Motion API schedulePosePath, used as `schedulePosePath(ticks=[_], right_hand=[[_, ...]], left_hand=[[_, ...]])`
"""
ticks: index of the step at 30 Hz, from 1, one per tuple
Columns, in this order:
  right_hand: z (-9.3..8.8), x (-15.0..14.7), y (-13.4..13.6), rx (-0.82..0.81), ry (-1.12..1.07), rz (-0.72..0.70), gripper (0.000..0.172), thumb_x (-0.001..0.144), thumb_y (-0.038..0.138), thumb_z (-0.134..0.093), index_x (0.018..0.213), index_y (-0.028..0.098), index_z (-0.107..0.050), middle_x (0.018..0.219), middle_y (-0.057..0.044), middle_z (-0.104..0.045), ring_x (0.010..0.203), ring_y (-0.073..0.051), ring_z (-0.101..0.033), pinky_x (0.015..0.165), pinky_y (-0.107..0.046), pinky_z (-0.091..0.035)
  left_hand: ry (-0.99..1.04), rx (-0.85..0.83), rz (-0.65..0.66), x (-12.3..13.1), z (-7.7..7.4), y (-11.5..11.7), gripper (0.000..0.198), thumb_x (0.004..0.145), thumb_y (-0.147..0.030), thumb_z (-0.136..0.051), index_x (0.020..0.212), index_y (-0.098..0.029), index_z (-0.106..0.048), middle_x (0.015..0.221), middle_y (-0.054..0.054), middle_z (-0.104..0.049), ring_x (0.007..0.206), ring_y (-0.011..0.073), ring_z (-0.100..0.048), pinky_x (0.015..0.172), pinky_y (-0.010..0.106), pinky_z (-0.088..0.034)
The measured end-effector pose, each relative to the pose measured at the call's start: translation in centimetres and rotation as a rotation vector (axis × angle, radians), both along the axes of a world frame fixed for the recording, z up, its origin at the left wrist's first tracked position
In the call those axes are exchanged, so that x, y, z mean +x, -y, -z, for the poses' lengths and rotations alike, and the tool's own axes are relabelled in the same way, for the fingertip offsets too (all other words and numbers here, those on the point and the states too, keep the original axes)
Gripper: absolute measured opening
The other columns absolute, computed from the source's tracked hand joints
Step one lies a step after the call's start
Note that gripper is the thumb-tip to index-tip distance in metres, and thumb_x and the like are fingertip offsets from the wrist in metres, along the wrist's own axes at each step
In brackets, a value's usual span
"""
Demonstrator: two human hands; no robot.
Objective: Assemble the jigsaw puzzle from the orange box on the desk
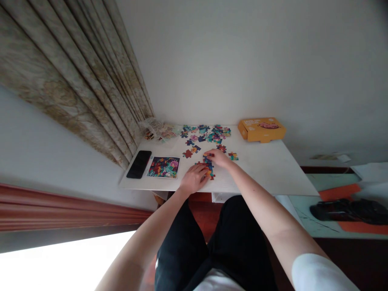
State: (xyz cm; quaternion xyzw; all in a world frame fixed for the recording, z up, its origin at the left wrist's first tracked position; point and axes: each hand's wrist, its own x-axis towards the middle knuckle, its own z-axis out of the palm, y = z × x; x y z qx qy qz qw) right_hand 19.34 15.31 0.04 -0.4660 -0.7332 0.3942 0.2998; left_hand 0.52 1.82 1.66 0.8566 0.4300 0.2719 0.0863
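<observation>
On the white table a small joined section of jigsaw puzzle (211,176) lies between my hands. My left hand (195,178) rests on its left part, fingers stretched out over the pieces. My right hand (220,158) pinches a blue and red puzzle piece (207,159) at the section's upper edge; the fingers partly cover it. Just beyond lie loose red and orange puzzle pieces (188,154), with another loose puzzle piece (233,156) to the right of my right hand. A colourful picture card (163,167) lies flat to the left of my left hand.
Several loose puzzle pieces (214,134) are heaped toward the wall. A black phone (139,164) and a clear plastic bag (157,128) are on the table's left side. At the back right stands a yellow box (262,130). A patterned curtain (100,81) hangs at the left.
</observation>
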Motion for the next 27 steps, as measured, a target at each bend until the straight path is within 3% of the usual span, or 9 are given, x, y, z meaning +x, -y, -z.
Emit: schedulePosePath(ticks=[8, 18, 24, 27], right_hand=[[0.3, -0.1, -0.3, 0.128, 0.135, -0.05, 0.024, 0.081, 0.007, -0.073, 0.095, 0.024, -0.083, 0.1, -0.006, -0.08, 0.094, -0.023, -0.074, 0.094, -0.036, -0.056], [0.9, 0.2, 0.6, 0.231, 0.087, -0.037, 0.022, 0.081, 0.007, -0.073, 0.094, 0.022, -0.081, 0.097, -0.007, -0.075, 0.09, -0.022, -0.071, 0.089, -0.035, -0.057], [1.2, 1.0, 3.5, 0.328, 0.062, 0.198, 0.021, 0.095, 0.016, -0.058, 0.1, 0.021, -0.078, 0.101, -0.009, -0.075, 0.093, -0.022, -0.071, 0.091, -0.039, -0.057], [1.5, 1.8, 6.3, 0.405, 0.1, 0.182, 0.024, 0.097, 0.021, -0.058, 0.113, 0.023, -0.077, 0.114, -0.01, -0.076, 0.11, -0.025, -0.069, 0.103, -0.043, -0.054]], left_hand=[[-0.015, 0.041, 0.002, -0.1, 0.5, -0.1, 0.026, 0.102, -0.032, -0.058, 0.122, -0.022, -0.072, 0.133, 0.011, -0.07, 0.128, 0.0268, -0.063, 0.113, 0.046, -0.049], [-0.03, 0.059, 0.0, -0.1, 0.3, -0.1, 0.026, 0.102, -0.03, -0.058, 0.123, -0.021, -0.071, 0.132, 0.01, -0.07, 0.126, 0.0265, -0.064, 0.112, 0.046, -0.051], [-0.025, 0.038, -0.005, 0.0, 0.4, 0.0, 0.027, 0.103, -0.031, -0.057, 0.123, -0.023, -0.072, 0.131, 0.01, -0.071, 0.128, 0.0256, -0.064, 0.112, 0.046, -0.05], [-0.021, 0.038, 0.009, -0.2, 0.8, 0.0, 0.026, 0.102, -0.031, -0.058, 0.122, -0.022, -0.072, 0.132, 0.011, -0.07, 0.127, 0.0264, -0.063, 0.112, 0.046, -0.05]])
